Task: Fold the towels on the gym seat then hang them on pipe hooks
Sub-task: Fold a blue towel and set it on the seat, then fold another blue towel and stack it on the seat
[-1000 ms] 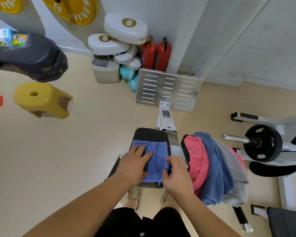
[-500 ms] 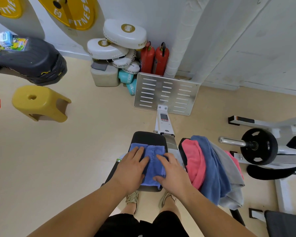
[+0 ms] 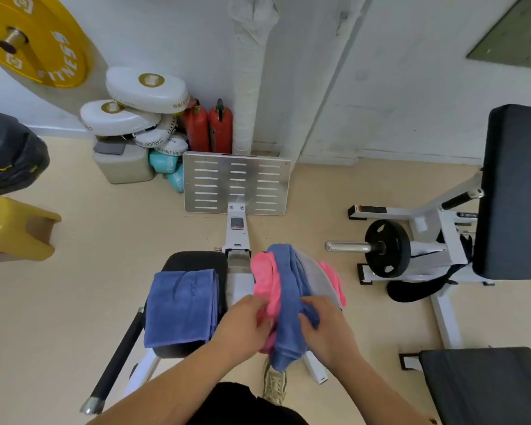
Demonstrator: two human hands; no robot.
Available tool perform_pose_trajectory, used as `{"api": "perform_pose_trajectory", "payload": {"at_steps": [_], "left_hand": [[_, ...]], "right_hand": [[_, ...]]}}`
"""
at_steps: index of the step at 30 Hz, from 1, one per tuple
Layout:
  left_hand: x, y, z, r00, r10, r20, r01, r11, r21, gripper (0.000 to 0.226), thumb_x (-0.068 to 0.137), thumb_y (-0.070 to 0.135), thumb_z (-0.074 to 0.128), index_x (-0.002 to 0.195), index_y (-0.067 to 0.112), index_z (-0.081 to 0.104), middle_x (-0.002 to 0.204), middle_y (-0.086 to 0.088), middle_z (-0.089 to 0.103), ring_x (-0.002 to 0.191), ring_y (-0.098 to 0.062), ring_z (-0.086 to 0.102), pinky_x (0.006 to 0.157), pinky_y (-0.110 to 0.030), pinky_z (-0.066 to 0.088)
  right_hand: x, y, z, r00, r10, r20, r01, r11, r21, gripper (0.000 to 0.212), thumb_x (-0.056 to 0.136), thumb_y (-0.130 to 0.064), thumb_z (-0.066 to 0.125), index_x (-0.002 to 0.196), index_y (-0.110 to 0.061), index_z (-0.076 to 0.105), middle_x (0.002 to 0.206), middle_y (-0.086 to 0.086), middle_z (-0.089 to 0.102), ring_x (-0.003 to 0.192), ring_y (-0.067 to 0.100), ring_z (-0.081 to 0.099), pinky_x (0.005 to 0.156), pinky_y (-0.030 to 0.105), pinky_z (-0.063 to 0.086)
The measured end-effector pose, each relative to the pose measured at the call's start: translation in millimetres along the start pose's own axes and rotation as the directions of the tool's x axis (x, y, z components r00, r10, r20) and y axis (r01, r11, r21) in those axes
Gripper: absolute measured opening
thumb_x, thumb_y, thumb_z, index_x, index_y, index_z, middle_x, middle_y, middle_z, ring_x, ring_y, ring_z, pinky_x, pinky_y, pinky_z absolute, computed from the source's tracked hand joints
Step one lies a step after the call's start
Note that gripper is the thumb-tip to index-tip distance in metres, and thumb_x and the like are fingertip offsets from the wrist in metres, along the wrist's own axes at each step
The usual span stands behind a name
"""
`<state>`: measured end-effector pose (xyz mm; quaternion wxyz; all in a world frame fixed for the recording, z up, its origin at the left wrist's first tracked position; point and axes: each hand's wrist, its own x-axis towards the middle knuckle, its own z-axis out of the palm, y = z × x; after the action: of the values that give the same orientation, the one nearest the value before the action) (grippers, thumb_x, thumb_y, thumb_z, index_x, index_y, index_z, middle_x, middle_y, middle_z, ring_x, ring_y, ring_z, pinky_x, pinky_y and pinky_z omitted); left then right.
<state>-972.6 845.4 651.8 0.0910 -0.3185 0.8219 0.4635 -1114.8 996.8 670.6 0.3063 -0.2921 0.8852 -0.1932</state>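
Both my grips left the folded blue towel (image 3: 181,308), now resting on the seat (image 3: 193,260) to their left | left grip (image 3: 242,326) curls on pink towel (image 3: 265,280), right grip (image 3: 328,329) squeezes loose blue towel (image 3: 288,302) | I should pull one out slowly.

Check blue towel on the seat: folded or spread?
Folded. The blue towel lies as a neat rectangle on the seat, layer edges visible along its right side.

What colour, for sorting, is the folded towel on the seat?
The folded towel is blue; head view.
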Motion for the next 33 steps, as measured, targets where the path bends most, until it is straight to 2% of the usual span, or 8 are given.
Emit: {"api": "perform_pose_trajectory", "payload": {"at_steps": [7,11,15,19,22,26,30,33], "left_hand": [[33,45,37,0.968,-0.149,-0.200,0.168,0.983,0.080,0.025,0.090,0.054,0.061,0.100,0.031,0.058,0.097,0.009,0.052,0.087,-0.016,0.058,0.076,-0.034,0.054],[38,65,53,0.944,-0.217,-0.250,0.274,0.936,0.220,0.052,0.078,0.075,0.057,0.108,0.033,0.053,0.104,0.006,0.050,0.096,-0.017,0.056,0.072,-0.032,0.050],[39,76,64,0.931,-0.265,-0.251,0.333,0.899,0.285,0.034,0.093,0.045,0.055,0.120,0.025,0.052,0.115,-0.003,0.048,0.102,-0.024,0.056,0.080,-0.037,0.051],[32,83,55,0.915,-0.275,-0.295,0.326,0.935,0.140,0.015,0.093,0.042,0.051,0.096,0.028,0.055,0.095,0.002,0.054,0.085,-0.021,0.059,0.077,-0.036,0.054],[23,90,44,0.900,-0.268,-0.343,0.283,0.959,-0.006,0.022,0.089,0.039,0.054,0.072,0.026,0.048,0.075,0.004,0.052,0.068,-0.015,0.054,0.060,-0.027,0.042],[4,101,34,0.872,-0.405,-0.276,0.245,0.848,-0.470,0.018,0.091,0.021,0.056,0.078,0.009,0.052,0.073,-0.007,0.054,0.070,-0.016,0.051,0.066,-0.027,0.042],[-15,114,20,0.844,-0.517,-0.145,0.193,0.545,-0.816,0.008,0.091,0.016,0.056,0.084,0.014,0.057,0.086,-0.004,0.060,0.083,-0.019,0.055,0.071,-0.032,0.042],[-22,109,28,0.879,-0.455,-0.141,0.250,0.693,-0.677,0.006,0.095,0.026,0.058,0.095,0.020,0.059,0.099,-0.002,0.065,0.097,-0.021,0.062,0.076,-0.032,0.048]], "right_hand": [[8,54,-33,0.990,-0.072,0.119,0.075,0.997,-0.029,0.039,0.092,-0.032,0.059,0.131,-0.028,0.064,0.131,-0.009,0.061,0.124,0.012,0.056,0.101,0.018,0.039],[13,67,-37,0.964,-0.151,0.220,0.172,0.982,-0.083,0.048,0.097,-0.028,0.061,0.145,-0.026,0.054,0.154,-0.010,0.042,0.145,0.008,0.037,0.109,0.008,0.017],[20,85,-33,0.925,-0.189,0.329,0.222,0.973,-0.064,0.052,0.099,-0.024,0.060,0.149,-0.018,0.049,0.161,-0.003,0.038,0.149,0.013,0.035,0.106,-0.002,0.006],[24,84,-43,0.959,-0.190,0.213,0.217,0.970,-0.112,0.048,0.099,-0.027,0.055,0.147,-0.025,0.050,0.163,0.000,0.032,0.154,0.021,0.026,0.120,0.019,0.016],[33,84,-43,0.978,-0.094,0.187,0.133,0.970,-0.206,0.060,0.092,-0.050,0.038,0.148,-0.032,0.048,0.166,0.006,0.025,0.155,0.030,0.018,0.127,0.036,0.016],[47,97,-32,0.923,-0.070,0.379,0.130,0.982,-0.134,0.058,0.096,-0.048,0.037,0.146,-0.021,0.051,0.157,-0.006,0.032,0.154,0.023,0.025,0.112,0.013,0.015],[40,86,-41,0.961,-0.114,0.253,0.115,0.993,0.011,0.038,0.101,-0.024,0.054,0.139,-0.022,0.058,0.153,0.001,0.040,0.139,0.018,0.045,0.111,0.022,0.032],[36,80,-44,0.965,-0.077,0.251,0.042,0.989,0.145,0.026,0.103,-0.021,0.052,0.123,-0.020,0.069,0.137,0.000,0.051,0.124,0.013,0.049,0.103,0.019,0.030]]}}
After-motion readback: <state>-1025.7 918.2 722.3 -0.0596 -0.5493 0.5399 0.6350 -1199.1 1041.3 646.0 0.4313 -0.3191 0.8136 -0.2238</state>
